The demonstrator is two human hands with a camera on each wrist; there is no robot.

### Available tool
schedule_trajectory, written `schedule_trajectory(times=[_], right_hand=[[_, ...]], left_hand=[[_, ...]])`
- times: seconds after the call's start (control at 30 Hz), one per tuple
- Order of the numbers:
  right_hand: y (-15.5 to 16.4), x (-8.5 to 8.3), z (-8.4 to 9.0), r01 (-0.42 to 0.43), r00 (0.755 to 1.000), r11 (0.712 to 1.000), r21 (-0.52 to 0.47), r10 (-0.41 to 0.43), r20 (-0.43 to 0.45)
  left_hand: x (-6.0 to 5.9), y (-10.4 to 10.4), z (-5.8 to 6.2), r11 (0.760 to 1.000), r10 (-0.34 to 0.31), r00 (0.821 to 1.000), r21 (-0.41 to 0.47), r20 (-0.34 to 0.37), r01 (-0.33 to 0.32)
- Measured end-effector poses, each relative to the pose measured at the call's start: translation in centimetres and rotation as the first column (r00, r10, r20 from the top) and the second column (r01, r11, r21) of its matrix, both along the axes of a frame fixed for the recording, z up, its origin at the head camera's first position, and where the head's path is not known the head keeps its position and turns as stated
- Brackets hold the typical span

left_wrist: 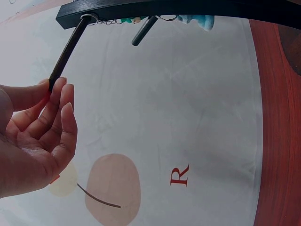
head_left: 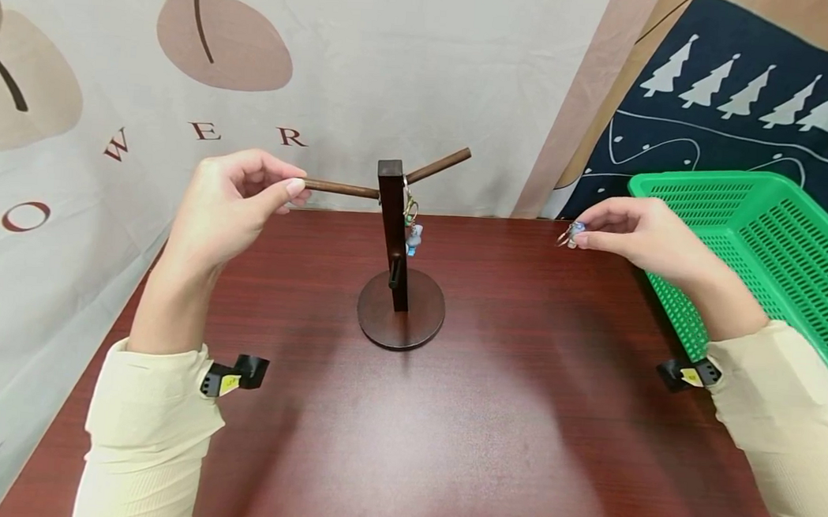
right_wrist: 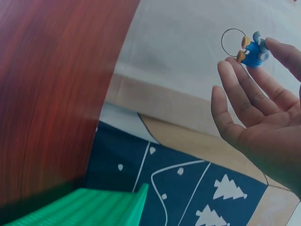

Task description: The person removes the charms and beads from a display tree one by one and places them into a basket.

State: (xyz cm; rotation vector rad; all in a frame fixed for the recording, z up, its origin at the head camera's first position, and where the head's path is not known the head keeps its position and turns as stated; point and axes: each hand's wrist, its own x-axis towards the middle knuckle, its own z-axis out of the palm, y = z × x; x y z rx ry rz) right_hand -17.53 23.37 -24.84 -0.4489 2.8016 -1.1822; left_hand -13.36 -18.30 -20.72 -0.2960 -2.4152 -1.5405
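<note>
Two hands are engaged: the left hand [head_left: 236, 200] is pinched on the left peg tip [head_left: 319, 185] of the wooden stand [head_left: 395, 241], apparently to steady it, while a blue keychain charm [head_left: 575, 233] is pinched ring-outward by the right hand [head_left: 636, 232], well right of the stand, beside the green basket [head_left: 777, 249].

Bright, even light; glare on table [head_left: 518, 423], edges warped.
</note>
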Motion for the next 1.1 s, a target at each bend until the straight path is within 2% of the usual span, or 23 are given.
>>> schedule_trajectory(times=[0.43,1.1], right_hand=[[2.1,-0.3,0.7,0.031,0.999,0.999,0.022,-0.031,-0.007],[6.9,-0.5,2.4,0.092,0.996,0.992,-0.084,-0.092,0.003]], left_hand=[[-0.1,0.0,-0.1,1.000,-0.009,1.000,0.008,-0.003,0.009],[-0.1,-0.2,-0.2,1.000,-0.021,1.000,-0.002,-0.012,0.021]])
